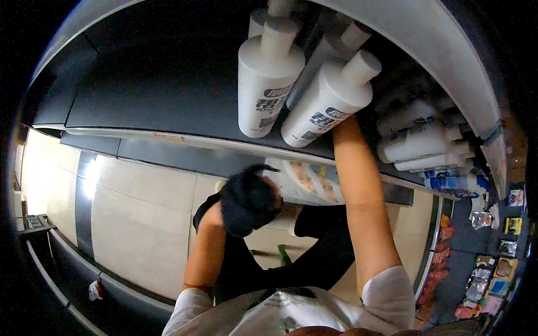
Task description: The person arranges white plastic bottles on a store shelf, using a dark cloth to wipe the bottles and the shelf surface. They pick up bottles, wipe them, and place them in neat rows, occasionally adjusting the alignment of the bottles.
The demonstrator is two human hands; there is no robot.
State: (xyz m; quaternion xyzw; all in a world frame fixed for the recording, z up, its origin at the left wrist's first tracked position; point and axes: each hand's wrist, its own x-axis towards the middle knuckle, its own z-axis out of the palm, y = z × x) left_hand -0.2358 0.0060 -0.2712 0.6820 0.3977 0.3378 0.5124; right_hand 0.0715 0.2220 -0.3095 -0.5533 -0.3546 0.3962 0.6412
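black and broad, a long shelf (pixel 145 84) with a pale front edge curves across the view. below the shelf's edge, a bunched black cloth (pixel 244 204) is grasped by the left hand (pixel 274 193), which it mostly covers. on the shelf stand a white cylindrical plastic bottle (pixel 264 81) with a white cap and dark print and, just beside it, a second matching bottle (pixel 329 101). the right forearm (pixel 363 196) reaches over the shelf's edge behind that second bottle; the right hand is hidden, so i cannot tell whether it grips anything. farther right on the shelf are white containers (pixel 420 143).
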